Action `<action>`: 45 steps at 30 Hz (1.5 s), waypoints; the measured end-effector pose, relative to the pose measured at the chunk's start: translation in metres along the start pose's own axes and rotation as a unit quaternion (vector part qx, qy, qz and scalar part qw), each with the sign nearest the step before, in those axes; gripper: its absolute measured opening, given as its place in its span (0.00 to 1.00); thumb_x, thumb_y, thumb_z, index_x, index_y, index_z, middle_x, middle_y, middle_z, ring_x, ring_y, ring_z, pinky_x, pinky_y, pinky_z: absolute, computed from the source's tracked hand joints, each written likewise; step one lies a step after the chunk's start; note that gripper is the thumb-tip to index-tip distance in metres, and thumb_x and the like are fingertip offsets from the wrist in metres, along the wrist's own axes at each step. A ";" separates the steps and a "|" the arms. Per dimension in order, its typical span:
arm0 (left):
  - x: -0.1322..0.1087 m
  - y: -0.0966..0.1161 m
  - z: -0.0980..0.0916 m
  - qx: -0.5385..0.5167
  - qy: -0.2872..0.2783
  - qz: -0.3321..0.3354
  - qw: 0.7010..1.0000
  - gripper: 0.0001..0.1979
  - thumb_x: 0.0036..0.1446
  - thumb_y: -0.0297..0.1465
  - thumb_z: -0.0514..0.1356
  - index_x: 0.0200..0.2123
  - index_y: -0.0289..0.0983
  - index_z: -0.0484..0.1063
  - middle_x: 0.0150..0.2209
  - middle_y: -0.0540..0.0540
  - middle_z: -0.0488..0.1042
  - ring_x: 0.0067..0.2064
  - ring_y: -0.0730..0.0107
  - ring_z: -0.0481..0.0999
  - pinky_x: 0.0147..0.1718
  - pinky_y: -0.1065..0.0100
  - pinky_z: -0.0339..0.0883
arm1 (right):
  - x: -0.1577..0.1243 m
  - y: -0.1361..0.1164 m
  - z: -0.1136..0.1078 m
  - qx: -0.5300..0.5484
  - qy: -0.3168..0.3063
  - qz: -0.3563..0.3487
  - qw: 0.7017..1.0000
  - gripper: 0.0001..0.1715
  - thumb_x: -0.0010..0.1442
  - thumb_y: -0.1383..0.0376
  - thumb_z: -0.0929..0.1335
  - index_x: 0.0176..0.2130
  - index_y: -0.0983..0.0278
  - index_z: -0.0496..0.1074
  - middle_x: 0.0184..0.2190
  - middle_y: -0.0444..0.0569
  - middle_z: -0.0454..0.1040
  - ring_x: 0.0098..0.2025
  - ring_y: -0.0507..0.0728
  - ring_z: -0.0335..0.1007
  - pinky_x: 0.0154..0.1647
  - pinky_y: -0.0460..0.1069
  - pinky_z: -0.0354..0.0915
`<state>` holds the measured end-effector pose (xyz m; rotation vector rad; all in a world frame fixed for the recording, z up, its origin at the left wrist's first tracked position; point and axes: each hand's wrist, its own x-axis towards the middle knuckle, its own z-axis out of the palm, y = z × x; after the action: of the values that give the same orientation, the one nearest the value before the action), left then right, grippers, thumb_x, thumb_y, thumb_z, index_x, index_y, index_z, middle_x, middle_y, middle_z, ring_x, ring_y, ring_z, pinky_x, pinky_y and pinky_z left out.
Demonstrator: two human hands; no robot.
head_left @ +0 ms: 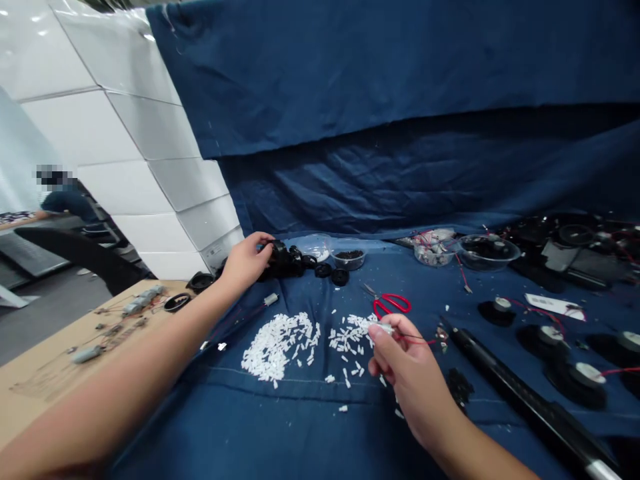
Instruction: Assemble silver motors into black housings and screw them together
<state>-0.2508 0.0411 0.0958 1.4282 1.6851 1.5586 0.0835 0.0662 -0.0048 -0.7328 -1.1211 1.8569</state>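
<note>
My left hand (249,259) reaches to the back, its fingers curled and closed on a black plastic part in a pile of black round parts (290,260); its fingertips are partly hidden. In my right hand (403,350) a small silvery motor (383,327) is pinched between thumb and fingers, with red and dark wires trailing to the right. Many small white plastic pieces (273,350) lie heaped between the hands, and a looser group (350,333) reaches up to my right hand. Red-handled scissors (395,304) lie just behind it.
Clear tubs stand at the back, one with small dark pieces (350,257), another with wired parts (434,250). A long black tube (530,400) and black discs with motors (550,337) lie right. Left are a cardboard surface (45,380), stacked white boxes (140,187) and a person (70,200).
</note>
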 end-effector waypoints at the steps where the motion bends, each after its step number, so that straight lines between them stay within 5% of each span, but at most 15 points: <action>1: -0.014 0.003 0.012 -0.033 0.010 -0.033 0.999 0.15 0.72 0.37 0.62 0.55 0.33 0.73 0.48 0.43 0.77 0.43 0.65 0.80 0.39 0.64 0.79 | 0.000 -0.002 0.000 0.010 -0.003 0.000 1.000 0.31 0.53 0.45 0.80 0.43 0.59 0.68 0.26 0.35 0.63 0.23 0.46 0.56 0.29 0.47 0.68; 4: -0.066 0.011 0.056 -0.131 0.009 -0.147 0.980 0.12 0.68 0.32 0.65 0.52 0.39 0.69 0.42 0.48 0.77 0.37 0.70 0.82 0.29 0.74 0.76 | -0.002 -0.007 0.000 0.032 -0.014 0.007 0.999 0.31 0.51 0.49 0.82 0.45 0.59 0.70 0.33 0.38 0.70 0.27 0.47 0.63 0.33 0.47 0.70; 8: -0.121 0.014 0.106 -0.242 -0.042 -0.281 0.928 0.14 0.61 0.29 0.68 0.49 0.40 0.70 0.48 0.45 0.80 0.33 0.71 0.83 0.25 0.75 0.76 | -0.005 -0.009 -0.002 0.027 -0.033 0.027 0.999 0.29 0.50 0.54 0.83 0.47 0.58 0.75 0.36 0.41 0.74 0.35 0.49 0.71 0.38 0.46 0.72; 11: -0.137 0.009 0.121 -0.309 -0.068 -0.352 0.881 0.12 0.65 0.35 0.63 0.50 0.38 0.73 0.45 0.43 0.79 0.31 0.70 0.82 0.23 0.76 0.73 | -0.008 -0.006 -0.003 0.010 -0.051 0.043 0.998 0.28 0.51 0.55 0.83 0.47 0.59 0.77 0.38 0.42 0.77 0.38 0.51 0.74 0.45 0.48 0.73; 14: -0.140 0.003 0.123 -0.355 -0.073 -0.378 0.852 0.20 0.72 0.46 0.53 0.50 0.37 0.74 0.41 0.42 0.78 0.28 0.71 0.77 0.19 0.75 0.68 | -0.009 -0.004 -0.004 -0.007 -0.067 0.059 0.996 0.27 0.53 0.55 0.82 0.48 0.59 0.77 0.41 0.45 0.80 0.41 0.54 0.78 0.50 0.51 0.74; 21: -0.154 -0.002 0.133 -0.379 -0.083 -0.358 0.849 0.22 0.72 0.52 0.54 0.49 0.39 0.72 0.33 0.47 0.72 0.26 0.75 0.70 0.20 0.78 0.61 | -0.011 -0.004 0.001 -0.130 -0.092 0.010 0.987 0.19 0.54 0.59 0.81 0.43 0.61 0.77 0.36 0.46 0.80 0.37 0.53 0.77 0.40 0.48 0.72; 28: -0.164 -0.006 0.141 -0.386 -0.099 -0.283 0.872 0.19 0.70 0.47 0.57 0.53 0.40 0.70 0.42 0.45 0.75 0.33 0.71 0.74 0.30 0.71 0.70 | -0.013 -0.002 0.002 -0.203 -0.090 -0.047 0.974 0.15 0.56 0.61 0.78 0.43 0.62 0.79 0.36 0.48 0.79 0.36 0.53 0.75 0.36 0.47 0.72; 32: -0.165 -0.008 0.141 -0.386 -0.107 -0.233 0.886 0.17 0.71 0.45 0.56 0.55 0.41 0.68 0.46 0.45 0.73 0.36 0.70 0.73 0.32 0.70 0.70 | -0.013 -0.001 0.001 -0.193 -0.103 -0.032 0.975 0.15 0.57 0.61 0.78 0.45 0.61 0.79 0.36 0.49 0.80 0.37 0.53 0.77 0.38 0.48 0.73; 38: -0.168 -0.012 0.145 -0.350 -0.104 -0.197 0.910 0.26 0.74 0.55 0.48 0.57 0.43 0.69 0.48 0.45 0.72 0.38 0.71 0.72 0.36 0.68 0.71 | -0.017 0.001 -0.002 -0.162 -0.112 -0.034 0.980 0.15 0.57 0.62 0.79 0.44 0.59 0.78 0.41 0.47 0.81 0.38 0.52 0.79 0.39 0.46 0.76; 45: -0.170 -0.011 0.146 -0.326 -0.095 -0.172 0.925 0.22 0.75 0.52 0.48 0.57 0.45 0.70 0.50 0.46 0.72 0.40 0.71 0.71 0.34 0.71 0.68 | -0.018 -0.002 0.001 -0.166 -0.123 -0.073 0.976 0.13 0.56 0.63 0.80 0.43 0.57 0.82 0.45 0.47 0.79 0.41 0.53 0.82 0.41 0.47 0.81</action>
<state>-0.0683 -0.0384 -0.0073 0.8483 1.0701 1.5134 0.0919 0.0504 -0.0015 -0.5943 -1.6281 1.6851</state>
